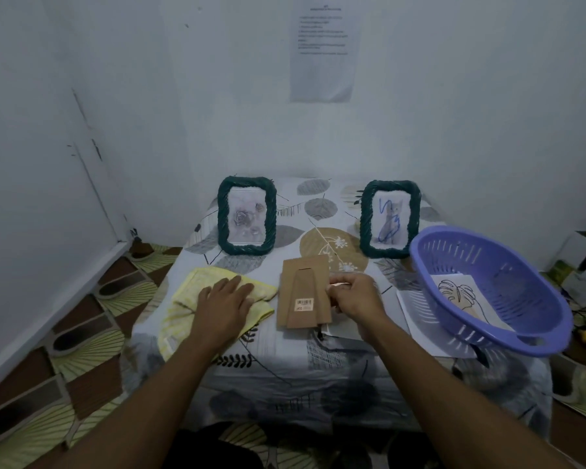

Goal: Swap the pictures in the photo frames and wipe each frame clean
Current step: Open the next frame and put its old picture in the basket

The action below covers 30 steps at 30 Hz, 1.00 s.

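The left hand (225,299) lies flat, fingers straight, on the yellow cloth (183,296) at the left side of the desk (285,360). The right hand (352,294) curls its fingers and pinches the right edge of a brown cardboard back (301,292), which lies flat mid-desk. Behind stand 2 green woven frames: the left frame (247,216) shows roses, the right frame (390,219) a cat. A purple basket (521,289) on the right holds a leaf drawing (457,292).

green frames: 2 (222,220) (366,221) | cardboard backings: 2 (301,286) (318,262) | yellow cloth: 1 (183,299) | purple basket: 1 (508,275) | hands: 2 (225,299) (356,296)
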Each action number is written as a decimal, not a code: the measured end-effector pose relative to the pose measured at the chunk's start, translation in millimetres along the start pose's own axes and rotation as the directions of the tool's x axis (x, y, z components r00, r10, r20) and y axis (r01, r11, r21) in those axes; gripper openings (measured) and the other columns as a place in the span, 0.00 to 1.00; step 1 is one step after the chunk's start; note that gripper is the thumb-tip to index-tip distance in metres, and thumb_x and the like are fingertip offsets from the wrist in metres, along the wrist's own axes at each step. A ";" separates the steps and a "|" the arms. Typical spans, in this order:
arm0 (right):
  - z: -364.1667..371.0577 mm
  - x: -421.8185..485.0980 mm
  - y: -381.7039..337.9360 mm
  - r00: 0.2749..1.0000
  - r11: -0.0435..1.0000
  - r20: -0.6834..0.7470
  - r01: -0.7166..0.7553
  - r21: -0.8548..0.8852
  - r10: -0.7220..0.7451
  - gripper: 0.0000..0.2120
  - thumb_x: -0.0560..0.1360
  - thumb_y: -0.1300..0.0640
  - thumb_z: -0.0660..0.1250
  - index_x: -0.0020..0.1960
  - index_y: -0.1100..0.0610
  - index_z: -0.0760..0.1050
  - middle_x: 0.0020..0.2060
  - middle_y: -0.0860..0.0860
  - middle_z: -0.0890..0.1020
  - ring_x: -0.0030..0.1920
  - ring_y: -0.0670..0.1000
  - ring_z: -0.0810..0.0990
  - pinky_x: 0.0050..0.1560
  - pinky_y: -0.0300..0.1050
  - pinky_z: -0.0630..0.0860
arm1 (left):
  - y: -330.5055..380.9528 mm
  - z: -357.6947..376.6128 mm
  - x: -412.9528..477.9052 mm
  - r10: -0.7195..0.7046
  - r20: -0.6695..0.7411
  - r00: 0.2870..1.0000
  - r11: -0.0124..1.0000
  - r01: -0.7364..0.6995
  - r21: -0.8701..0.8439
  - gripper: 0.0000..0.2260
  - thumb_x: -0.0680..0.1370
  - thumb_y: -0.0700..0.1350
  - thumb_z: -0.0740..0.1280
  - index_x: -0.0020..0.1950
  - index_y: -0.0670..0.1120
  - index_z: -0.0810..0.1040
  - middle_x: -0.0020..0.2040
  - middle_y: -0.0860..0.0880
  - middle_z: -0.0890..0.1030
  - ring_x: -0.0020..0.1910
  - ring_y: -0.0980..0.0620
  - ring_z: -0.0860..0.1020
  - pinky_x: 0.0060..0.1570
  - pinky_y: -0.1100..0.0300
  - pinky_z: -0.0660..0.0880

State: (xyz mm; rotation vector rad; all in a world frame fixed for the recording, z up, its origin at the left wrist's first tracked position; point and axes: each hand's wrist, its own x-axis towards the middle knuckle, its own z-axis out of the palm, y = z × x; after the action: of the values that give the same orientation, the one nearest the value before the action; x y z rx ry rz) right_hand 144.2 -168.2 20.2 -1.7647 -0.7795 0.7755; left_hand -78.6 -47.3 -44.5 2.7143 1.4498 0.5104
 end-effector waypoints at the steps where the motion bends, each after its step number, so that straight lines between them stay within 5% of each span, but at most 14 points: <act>1: 8.1 0.5 -1.9 1.000 1.000 0.016 0.003 -0.016 -0.003 0.08 0.74 0.66 0.66 0.48 0.57 0.81 0.39 0.56 0.85 0.34 0.50 0.81 0.33 0.43 0.77 | -4.9 -1.3 0.7 -0.005 0.003 1.000 1.000 0.005 -0.008 0.30 0.74 0.61 0.44 0.65 0.52 0.75 0.70 0.47 0.72 0.69 0.44 0.69 0.64 0.43 0.64; 6: 43.8 8.0 -4.9 0.999 0.985 0.036 0.009 -0.170 -0.003 0.08 0.74 0.62 0.67 0.42 0.50 0.80 0.43 0.53 0.85 0.45 0.54 0.83 0.50 0.53 0.82 | -34.7 -4.8 4.9 -0.063 0.025 0.998 0.998 0.063 0.000 0.24 0.78 0.58 0.49 0.68 0.53 0.73 0.72 0.48 0.69 0.71 0.45 0.66 0.66 0.45 0.61; 9: 56.9 9.5 -1.7 0.999 0.955 0.011 0.041 -0.294 -0.040 0.12 0.75 0.61 0.67 0.58 0.54 0.79 0.52 0.56 0.83 0.52 0.56 0.81 0.54 0.52 0.80 | -49.8 -4.0 6.1 -0.091 0.044 0.995 0.996 0.091 0.005 0.19 0.81 0.56 0.53 0.70 0.55 0.70 0.74 0.50 0.66 0.73 0.47 0.63 0.68 0.46 0.59; 11: 62.2 4.5 -1.4 0.995 0.905 0.011 0.099 -0.413 -0.104 0.14 0.75 0.60 0.66 0.60 0.54 0.77 0.53 0.56 0.82 0.52 0.57 0.80 0.52 0.49 0.79 | -51.9 -4.8 6.1 -0.092 0.058 0.994 0.996 0.093 -0.008 0.22 0.79 0.57 0.51 0.70 0.55 0.70 0.74 0.50 0.66 0.73 0.47 0.63 0.68 0.46 0.58; 16: 67.5 -5.3 -2.6 0.947 0.630 0.113 0.286 -0.722 -0.300 0.10 0.76 0.51 0.62 0.48 0.56 0.77 0.44 0.56 0.81 0.44 0.59 0.80 0.43 0.49 0.79 | -47.7 -4.2 5.2 -0.080 0.043 0.996 0.997 0.081 -0.018 0.23 0.77 0.57 0.50 0.69 0.54 0.72 0.73 0.48 0.67 0.72 0.44 0.65 0.68 0.44 0.60; 23: 55.4 -11.3 -1.2 0.915 0.538 0.183 0.363 -0.761 -0.359 0.10 0.77 0.52 0.61 0.50 0.57 0.79 0.44 0.56 0.82 0.43 0.57 0.81 0.42 0.45 0.76 | -34.7 -6.2 8.3 -0.055 0.024 0.998 0.998 0.055 -0.010 0.18 0.82 0.51 0.55 0.72 0.52 0.67 0.75 0.48 0.64 0.73 0.46 0.61 0.70 0.44 0.55; 30: -3.3 -5.4 16.9 0.907 0.570 0.040 0.297 -0.766 -0.420 0.10 0.76 0.53 0.62 0.54 0.51 0.79 0.48 0.50 0.84 0.49 0.53 0.80 0.46 0.47 0.78 | 47.4 -13.0 26.0 0.167 0.037 0.985 0.960 -0.154 -0.234 0.23 0.77 0.53 0.53 0.65 0.45 0.75 0.68 0.42 0.73 0.66 0.42 0.70 0.66 0.49 0.67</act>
State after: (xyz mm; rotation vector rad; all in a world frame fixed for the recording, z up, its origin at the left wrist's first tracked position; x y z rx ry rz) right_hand 146.1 -179.0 5.9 -2.2416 -1.4593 -0.0199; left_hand -30.9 -54.8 -17.0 2.6480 1.0871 0.5650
